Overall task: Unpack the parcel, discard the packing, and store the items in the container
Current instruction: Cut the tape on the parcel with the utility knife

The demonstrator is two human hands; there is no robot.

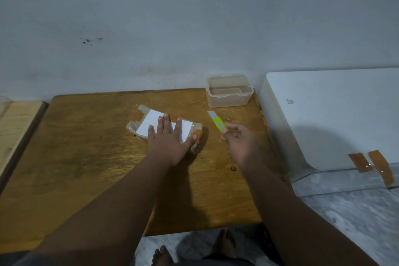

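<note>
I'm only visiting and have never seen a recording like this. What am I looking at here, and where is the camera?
There is no machine here: a person works with bare hands, and the single camera sits on their head, looking forward and down. On the wooden table lies a taped parcel with a white label. The left hand lies flat on it. The right hand holds a green and white utility knife in its grip, beside the parcel. At the table's far edge stands an open, clear plastic container, which looks empty.

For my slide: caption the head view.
Left hand pins taped parcel; right hand holds cutter beside it.
</note>
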